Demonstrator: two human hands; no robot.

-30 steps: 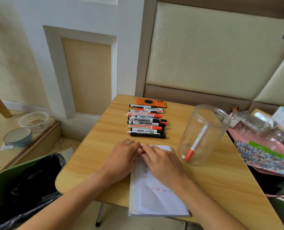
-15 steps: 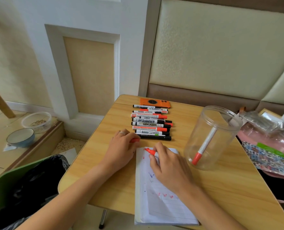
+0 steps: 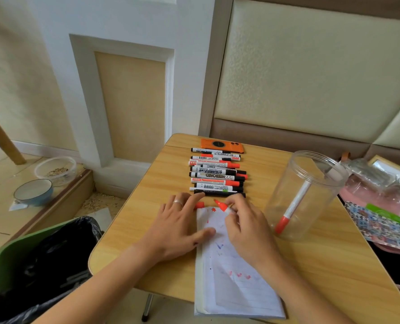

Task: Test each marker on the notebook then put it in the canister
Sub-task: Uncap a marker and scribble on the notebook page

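Small wooden table w/ light grain finish, pushed against a wall w/ cream padded panels and a white framed column. R hand pinches an uncapped red marker, fingers curled round barrel, tip pointing up-left, at the top edge of the lined notebook; fresh red mark near the tip. Notebook lies open on the table's near edge, overhanging it, w/ red and blue scribbles. L hand rests flat beside the notebook's left edge, fingers mostly straight, thumb on the page; red cap lies touching/under its fingertips, can't tell if pinched. Ring on one L finger.

Row of whiteboard markers lies side by side just beyond the hands, red and black caps. Orange phone at the far end of the row. Clear plastic canister stands upright right of the markers, open top, one red-capped marker leaning inside.

Right of table: pink item and patterned sheet, clutter. Left on floor: green bin w/ black bag, blue bowl, clear container.
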